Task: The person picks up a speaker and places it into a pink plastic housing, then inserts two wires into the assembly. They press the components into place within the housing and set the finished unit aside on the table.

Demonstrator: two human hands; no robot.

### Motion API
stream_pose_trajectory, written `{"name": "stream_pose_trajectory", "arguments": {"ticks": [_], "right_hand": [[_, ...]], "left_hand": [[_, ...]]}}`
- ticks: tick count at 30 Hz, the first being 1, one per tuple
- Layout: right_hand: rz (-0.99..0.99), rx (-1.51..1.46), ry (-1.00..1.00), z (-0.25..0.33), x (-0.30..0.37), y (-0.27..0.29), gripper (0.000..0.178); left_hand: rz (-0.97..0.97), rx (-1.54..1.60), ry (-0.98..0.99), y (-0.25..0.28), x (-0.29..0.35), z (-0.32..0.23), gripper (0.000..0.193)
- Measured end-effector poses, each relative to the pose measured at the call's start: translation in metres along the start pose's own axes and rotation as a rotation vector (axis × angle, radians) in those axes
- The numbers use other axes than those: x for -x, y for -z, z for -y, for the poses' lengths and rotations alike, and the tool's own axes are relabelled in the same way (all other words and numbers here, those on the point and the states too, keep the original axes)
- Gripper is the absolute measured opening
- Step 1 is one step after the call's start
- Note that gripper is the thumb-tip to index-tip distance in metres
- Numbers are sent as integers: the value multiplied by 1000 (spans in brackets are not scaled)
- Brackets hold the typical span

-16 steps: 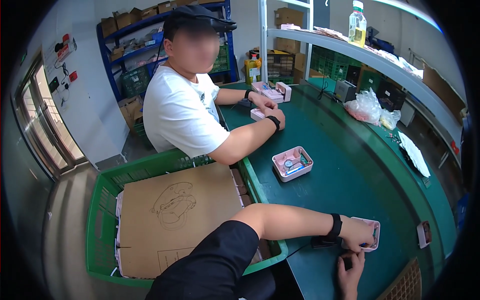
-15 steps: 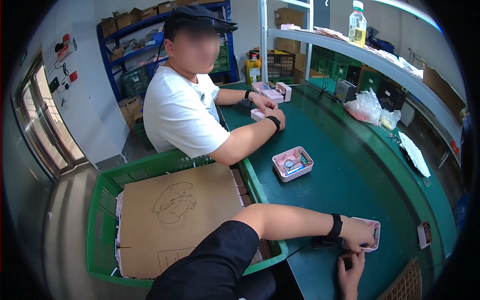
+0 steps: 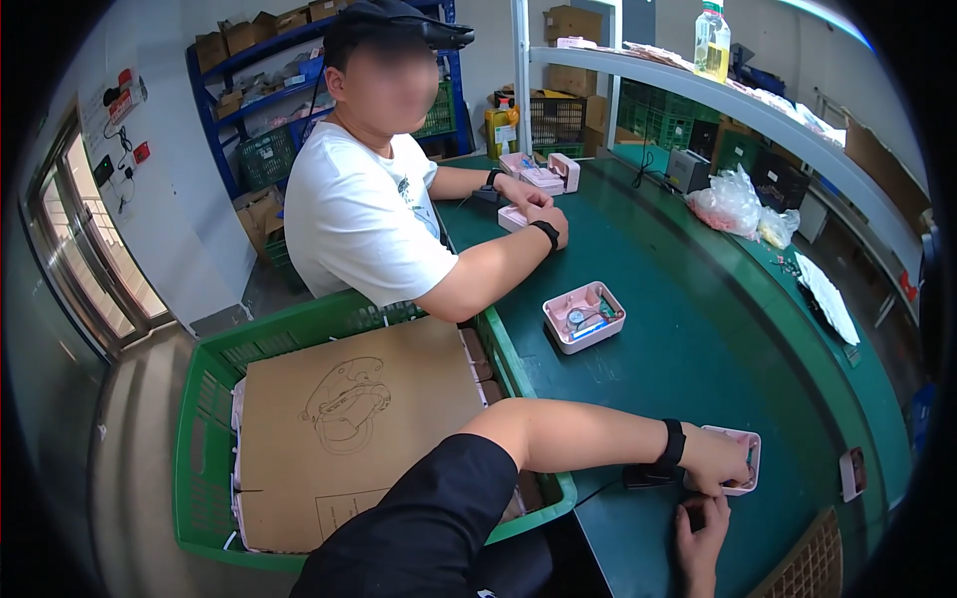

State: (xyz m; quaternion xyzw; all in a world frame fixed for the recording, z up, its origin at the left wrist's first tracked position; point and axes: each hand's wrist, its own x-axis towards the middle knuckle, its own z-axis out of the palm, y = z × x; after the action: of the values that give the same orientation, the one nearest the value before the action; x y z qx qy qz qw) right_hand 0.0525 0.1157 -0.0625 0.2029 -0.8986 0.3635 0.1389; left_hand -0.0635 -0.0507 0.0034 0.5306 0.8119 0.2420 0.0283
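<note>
My left hand [image 3: 714,460] reaches over a small pink open box [image 3: 755,463] with white outer walls, near the lower right of the head view. Its fingers are bent down into the box among small coloured parts; what they pinch is hidden. Just below, my right hand [image 3: 704,538] is curled, its fingertips close to the box's near edge and to my left hand. A dark patch shows between its thumb and fingers, and I cannot make out what it is. A black object [image 3: 650,477] with a cable lies under my left wrist.
Another pink box [image 3: 584,317] with wires and a blue-white part sits mid-table. A co-worker [image 3: 369,219] handles a pink piece at the far left. A green crate [image 3: 189,468] holding cardboard [image 3: 289,399] stands left. A small pink-edged part [image 3: 852,473] and brown lattice [image 3: 807,563] lie right.
The whole view has shifted slightly. My left hand stays in the box with little finger movement, and my right hand remains curled beside it. The co-worker's hands have moved slightly at the pink piece.
</note>
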Motion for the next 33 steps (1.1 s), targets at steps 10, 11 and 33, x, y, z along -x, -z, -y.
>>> {"name": "stream_pose_trajectory", "arguments": {"ticks": [10, 11, 33], "right_hand": [[-5, 1, 33, 5, 1, 5, 14], [1, -11, 5, 4, 1, 6, 15], [22, 81, -13, 22, -6, 8, 18]], "left_hand": [[2, -14, -12, -3, -4, 0, 19], [3, -12, -41, -2, -5, 2, 19], [54, -1, 3, -2, -3, 5, 18]]}}
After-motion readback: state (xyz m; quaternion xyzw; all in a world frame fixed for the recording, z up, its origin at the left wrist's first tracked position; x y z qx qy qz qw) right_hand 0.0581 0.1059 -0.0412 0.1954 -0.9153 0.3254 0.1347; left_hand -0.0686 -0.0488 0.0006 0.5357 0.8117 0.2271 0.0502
